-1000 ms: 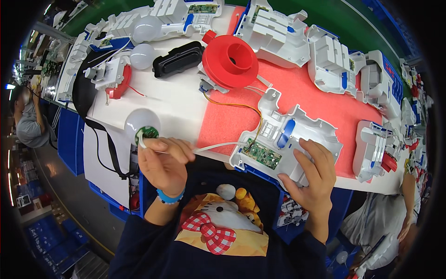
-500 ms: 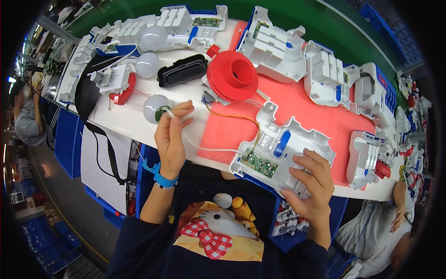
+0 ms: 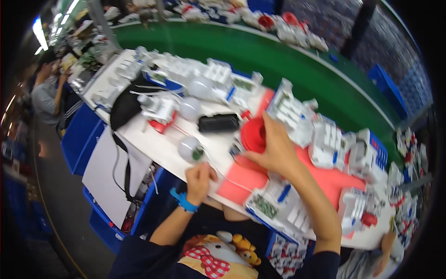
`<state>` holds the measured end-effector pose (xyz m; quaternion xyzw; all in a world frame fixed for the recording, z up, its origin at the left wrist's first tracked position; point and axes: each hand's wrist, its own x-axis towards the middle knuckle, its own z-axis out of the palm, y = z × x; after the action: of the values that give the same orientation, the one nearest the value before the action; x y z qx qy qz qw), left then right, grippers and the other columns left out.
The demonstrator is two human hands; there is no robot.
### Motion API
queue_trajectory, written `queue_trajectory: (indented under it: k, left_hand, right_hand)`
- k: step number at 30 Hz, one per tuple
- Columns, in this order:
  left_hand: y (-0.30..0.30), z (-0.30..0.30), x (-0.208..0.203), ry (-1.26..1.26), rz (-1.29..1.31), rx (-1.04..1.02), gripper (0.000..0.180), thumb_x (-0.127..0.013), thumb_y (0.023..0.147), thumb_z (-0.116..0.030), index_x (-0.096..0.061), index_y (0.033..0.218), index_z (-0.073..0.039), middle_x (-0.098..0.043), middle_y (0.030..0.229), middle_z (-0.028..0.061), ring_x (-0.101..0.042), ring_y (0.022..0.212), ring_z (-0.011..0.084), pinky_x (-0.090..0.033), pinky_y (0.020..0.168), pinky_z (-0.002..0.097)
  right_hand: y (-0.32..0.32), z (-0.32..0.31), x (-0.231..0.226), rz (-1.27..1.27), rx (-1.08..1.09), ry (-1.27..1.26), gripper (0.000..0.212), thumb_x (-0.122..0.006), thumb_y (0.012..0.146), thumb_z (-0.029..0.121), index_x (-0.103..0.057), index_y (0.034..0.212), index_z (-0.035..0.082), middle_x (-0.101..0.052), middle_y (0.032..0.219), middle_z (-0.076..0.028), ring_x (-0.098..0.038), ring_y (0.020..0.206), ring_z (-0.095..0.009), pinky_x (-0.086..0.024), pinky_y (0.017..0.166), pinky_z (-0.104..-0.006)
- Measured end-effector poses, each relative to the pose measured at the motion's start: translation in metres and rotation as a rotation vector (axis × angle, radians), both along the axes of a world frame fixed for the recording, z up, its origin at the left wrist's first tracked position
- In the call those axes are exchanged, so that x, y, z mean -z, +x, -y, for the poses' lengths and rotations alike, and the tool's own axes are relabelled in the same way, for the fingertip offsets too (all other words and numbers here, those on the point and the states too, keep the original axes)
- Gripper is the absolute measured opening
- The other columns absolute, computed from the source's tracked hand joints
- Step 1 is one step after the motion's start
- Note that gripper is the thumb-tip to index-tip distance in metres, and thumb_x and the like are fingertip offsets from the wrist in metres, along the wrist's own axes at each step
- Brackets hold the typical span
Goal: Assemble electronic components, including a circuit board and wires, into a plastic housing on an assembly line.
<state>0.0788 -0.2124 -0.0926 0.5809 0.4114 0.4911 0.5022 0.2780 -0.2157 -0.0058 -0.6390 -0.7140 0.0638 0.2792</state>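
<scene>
My right hand (image 3: 278,151) is closed around the rim of a red round horn-shaped part (image 3: 251,135), thumb on the near side and fingers on the far side. My left hand (image 3: 200,179) is pinched closed at the table's near edge, on a thin white wire (image 3: 232,182) that runs to the housing; motion blur softens the fingertips. Just beyond it lies a white round dome with a green circuit board (image 3: 198,153) at its side. Under my right forearm lies an open white housing (image 3: 297,216) with a green circuit board (image 3: 262,204).
A black oblong case (image 3: 218,123) and a white-and-red assembly (image 3: 160,111) lie on the white table. Several white housings line the far edge, before a green belt (image 3: 260,60). A black strap (image 3: 121,162) hangs off the left. People sit at both sides.
My right hand has left the open housing and taken hold of the red horn-shaped part. My left hand has drawn back from the dome. The whole view has shifted.
</scene>
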Motion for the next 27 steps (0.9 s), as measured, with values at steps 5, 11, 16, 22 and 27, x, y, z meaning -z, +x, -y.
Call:
queue_trajectory:
  k: [5, 11, 16, 22, 27]
  left_hand:
    - [-0.020, 0.019, -0.008, 0.030, 0.196, 0.039, 0.038, -0.039, 0.086, -0.012, -0.042, 0.050, 0.001, -0.044, 0.045, 0.0031, -0.039, 0.041, 0.0068, -0.030, 0.038, 0.0209]
    - [-0.025, 0.024, -0.011, 0.104, 0.304, 0.030, 0.039, -0.035, 0.087, -0.012, -0.041, 0.049, 0.000, -0.043, 0.045, 0.0034, -0.036, 0.040, 0.0067, -0.028, 0.038, 0.0206]
    - [-0.009, 0.054, -0.013, 0.212, -0.043, 0.264, 0.032, -0.062, 0.068, -0.011, -0.047, 0.094, 0.003, -0.056, 0.082, 0.0107, -0.053, 0.054, 0.0115, -0.043, 0.048, 0.0202]
    - [0.023, 0.072, -0.040, -0.159, -0.193, 0.599, 0.065, -0.066, 0.069, -0.019, -0.030, 0.116, 0.007, -0.050, 0.100, 0.0191, -0.057, 0.073, 0.0161, -0.046, 0.050, 0.0240]
    - [0.049, 0.071, -0.005, -0.007, -0.092, 0.567, 0.049, -0.062, 0.070, -0.020, -0.042, 0.108, 0.004, -0.052, 0.091, 0.0177, -0.054, 0.072, 0.0242, -0.043, 0.060, 0.0304]
  right_hand:
    - [-0.021, 0.012, -0.017, -0.040, 0.075, -0.105, 0.090, -0.074, 0.052, 0.028, -0.026, 0.119, -0.009, -0.042, 0.110, -0.023, -0.042, 0.099, -0.035, -0.036, 0.086, -0.0385]
    - [-0.024, 0.016, -0.041, -0.012, 0.083, 0.077, 0.092, -0.073, 0.046, 0.025, -0.029, 0.122, -0.001, -0.044, 0.109, -0.017, -0.043, 0.101, -0.031, -0.035, 0.087, -0.0357]
    - [-0.020, 0.004, -0.067, 0.079, -0.034, 0.430, 0.083, -0.071, 0.046, 0.021, -0.034, 0.118, 0.002, -0.042, 0.111, -0.017, -0.041, 0.101, -0.033, -0.034, 0.086, -0.0377]
    - [-0.029, 0.010, -0.072, 0.027, -0.175, 0.460, 0.082, -0.070, 0.044, 0.012, -0.036, 0.117, 0.003, -0.040, 0.112, -0.016, -0.040, 0.100, -0.034, -0.038, 0.083, -0.0377]
    - [-0.038, 0.013, -0.071, 0.057, -0.259, 0.495, 0.081, -0.067, 0.041, 0.009, -0.037, 0.116, 0.002, -0.040, 0.110, -0.014, -0.040, 0.099, -0.032, -0.038, 0.084, -0.0370]
